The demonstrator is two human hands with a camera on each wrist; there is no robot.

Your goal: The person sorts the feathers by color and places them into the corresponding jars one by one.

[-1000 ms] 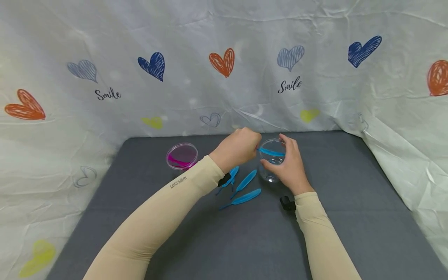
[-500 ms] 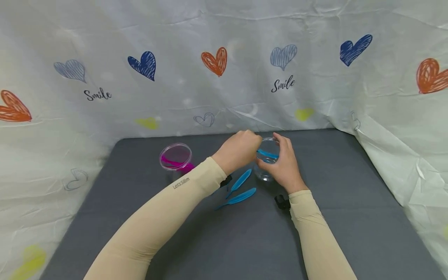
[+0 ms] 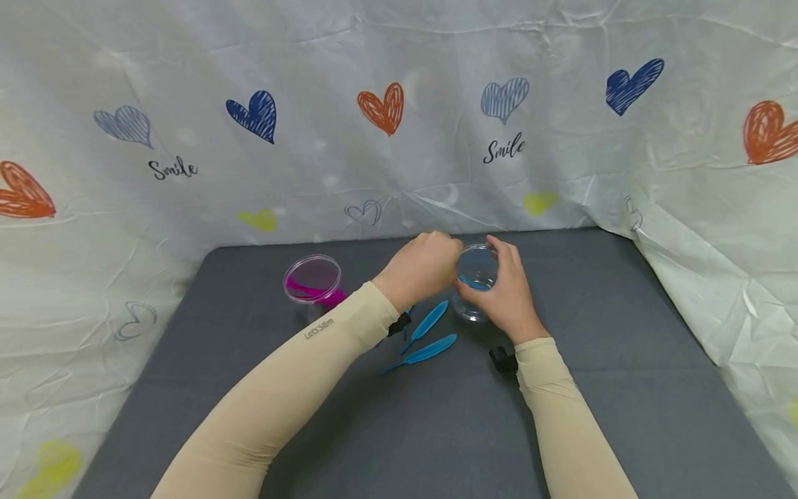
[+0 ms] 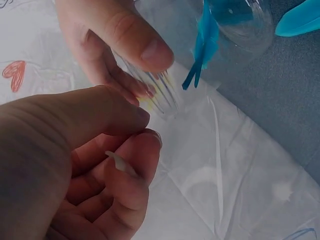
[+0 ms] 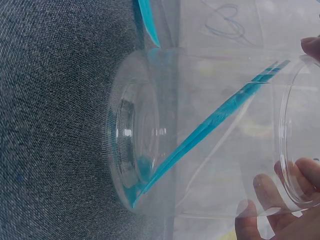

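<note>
My right hand [image 3: 514,298] grips a clear plastic jar [image 3: 470,313] near its rim, thumb and fingers on opposite sides. Inside that jar, blue feathers [image 5: 215,120] lean diagonally from base to mouth in the right wrist view. Two quill ends of the feathers [image 4: 204,45] show in the left wrist view. Beside the jar's mouth is my left hand [image 3: 420,270], fingers curled, thumb tip against the index finger and nothing between them. Just below, blue feathers [image 3: 431,348] lie on the table, one partly hidden behind the left wrist.
Another clear jar [image 3: 313,258] with magenta feathers [image 3: 333,299] stands at the left, partly behind the left forearm. Dark grey cloth [image 3: 399,430] covers the table. A white curtain [image 3: 436,41] printed with hearts hangs at the back and sides.
The blue feather my left hand held across the jar's mouth has been let go and now sits lower in the jar. Both hands stay almost in place; the head view has shifted slightly.
</note>
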